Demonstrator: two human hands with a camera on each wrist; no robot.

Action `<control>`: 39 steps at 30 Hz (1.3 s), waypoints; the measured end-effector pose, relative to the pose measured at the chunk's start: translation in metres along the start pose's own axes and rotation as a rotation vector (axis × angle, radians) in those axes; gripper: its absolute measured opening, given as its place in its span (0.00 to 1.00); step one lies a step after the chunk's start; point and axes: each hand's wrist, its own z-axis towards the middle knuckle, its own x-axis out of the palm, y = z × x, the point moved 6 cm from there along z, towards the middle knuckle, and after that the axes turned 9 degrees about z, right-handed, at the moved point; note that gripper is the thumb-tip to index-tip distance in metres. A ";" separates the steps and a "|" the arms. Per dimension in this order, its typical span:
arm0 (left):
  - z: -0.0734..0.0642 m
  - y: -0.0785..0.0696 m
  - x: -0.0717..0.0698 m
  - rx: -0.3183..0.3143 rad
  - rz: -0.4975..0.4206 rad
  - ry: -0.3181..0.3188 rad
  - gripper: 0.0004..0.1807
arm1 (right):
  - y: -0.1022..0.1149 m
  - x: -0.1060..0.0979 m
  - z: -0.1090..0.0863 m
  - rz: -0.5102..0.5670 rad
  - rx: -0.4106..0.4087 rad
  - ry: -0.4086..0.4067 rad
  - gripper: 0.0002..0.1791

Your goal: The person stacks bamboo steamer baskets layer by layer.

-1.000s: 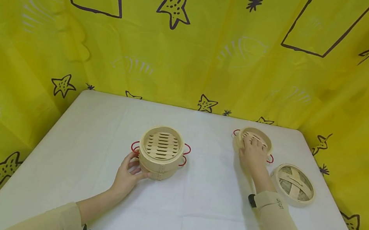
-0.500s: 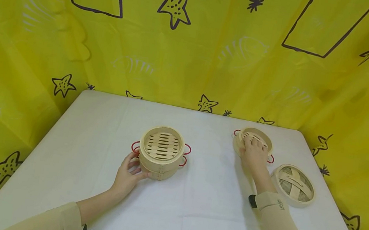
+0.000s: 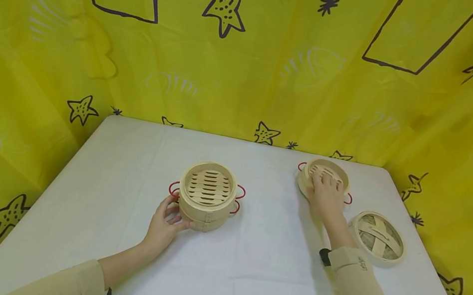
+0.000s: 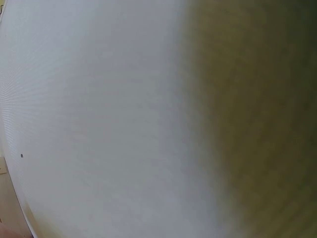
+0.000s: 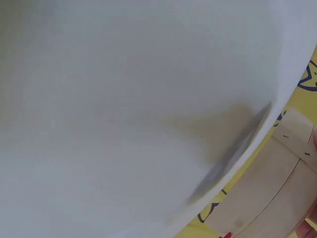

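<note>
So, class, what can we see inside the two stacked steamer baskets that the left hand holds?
Inside the upper basket, only its slatted base shows. The inside of the lower basket cannot be seen: the upper one covers it.

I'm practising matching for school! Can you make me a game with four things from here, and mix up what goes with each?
1. left hand
2. right hand
3. lid
4. curtain

A. yellow with drawn starfish
B. gripping the farther basket
C. holding the basket stack
D. not held, on the white table

Pairs: 1-C, 2-B, 3-D, 4-A
</note>
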 end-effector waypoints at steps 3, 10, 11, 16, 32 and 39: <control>0.000 0.000 0.000 0.004 0.006 -0.004 0.45 | 0.002 -0.003 0.001 -0.007 -0.005 -0.009 0.22; 0.000 0.001 0.000 -0.001 0.013 -0.004 0.45 | 0.012 -0.014 0.001 -0.012 -0.043 -0.048 0.18; 0.000 0.001 0.000 -0.001 0.013 -0.004 0.45 | 0.015 -0.016 0.001 -0.009 -0.053 -0.057 0.18; 0.001 0.001 0.000 0.004 0.014 -0.007 0.45 | 0.029 -0.027 -0.001 0.001 -0.103 -0.098 0.16; 0.000 -0.001 0.000 -0.004 0.002 0.001 0.45 | 0.078 -0.056 -0.009 0.001 -0.254 -0.163 0.13; -0.001 -0.001 -0.001 -0.006 0.003 0.001 0.45 | 0.103 -0.068 -0.014 -0.006 -0.349 -0.221 0.13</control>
